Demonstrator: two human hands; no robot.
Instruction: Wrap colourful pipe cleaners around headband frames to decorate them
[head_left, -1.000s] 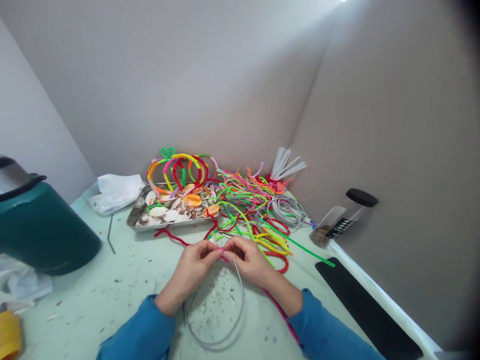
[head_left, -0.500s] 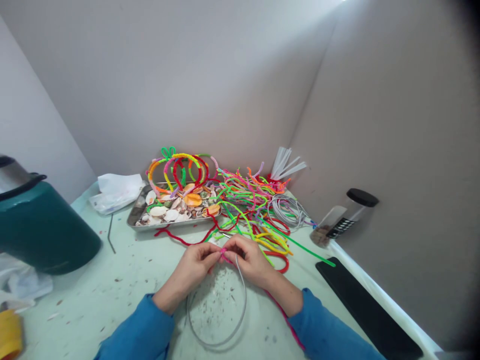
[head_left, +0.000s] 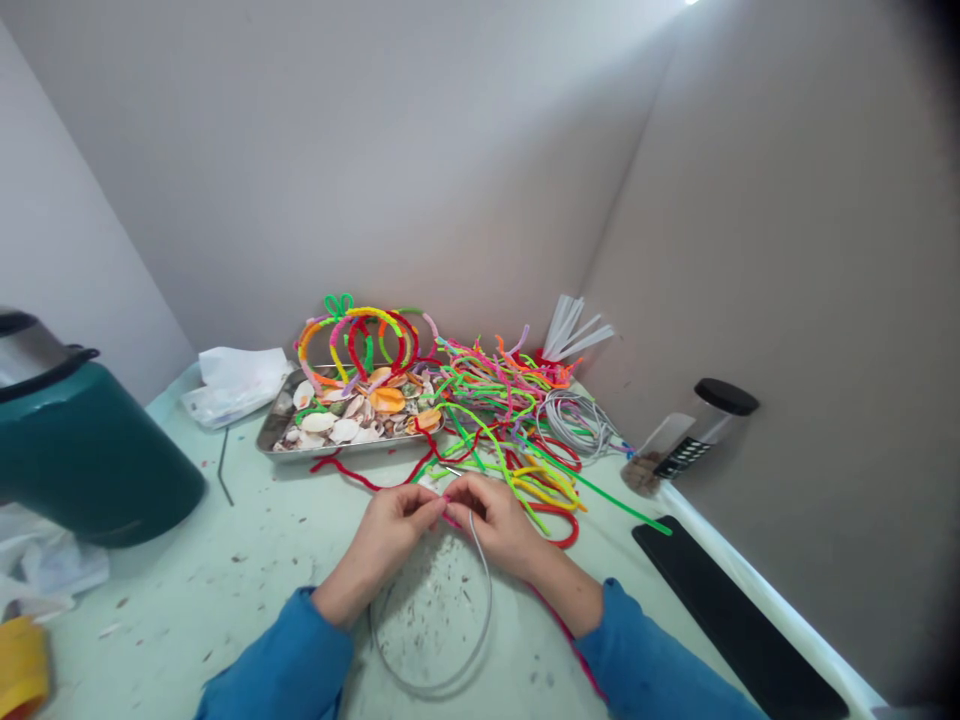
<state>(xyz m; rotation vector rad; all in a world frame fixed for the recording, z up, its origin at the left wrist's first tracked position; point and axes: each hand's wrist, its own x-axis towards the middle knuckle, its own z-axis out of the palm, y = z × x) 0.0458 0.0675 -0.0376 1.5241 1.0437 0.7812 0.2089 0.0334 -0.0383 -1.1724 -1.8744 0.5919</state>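
My left hand (head_left: pixel 394 525) and my right hand (head_left: pixel 499 522) meet at the middle of the table, fingertips pinched together. Between them is a bright pink pipe cleaner (head_left: pixel 451 520), mostly covered by the fingers. From the same spot a thin grey wire loop (head_left: pixel 489 610) hangs down toward me, its upper part hidden behind the hands. A long pink strand shows below my right forearm. Just beyond the fingertips lie a dark red fuzzy strand (head_left: pixel 352 474) and a thin metal tip (head_left: pixel 452 470) whose kind I cannot make out.
A metal tray (head_left: pixel 300 455) of seashells stands behind, with colourful pipe-cleaner hoops (head_left: pixel 375 312) above it. Right of it lie a pipe-cleaner heap (head_left: pixel 495 385) and coiled grey wire (head_left: pixel 577 425). A teal bottle (head_left: pixel 97 450) stands left; a black-lidded jar (head_left: pixel 694 430) and black strip (head_left: pixel 735 610) are right.
The fingers have closed further over the pink pipe cleaner, so less of it shows. The hands stay in nearly the same place, and the whole view has shifted very slightly.
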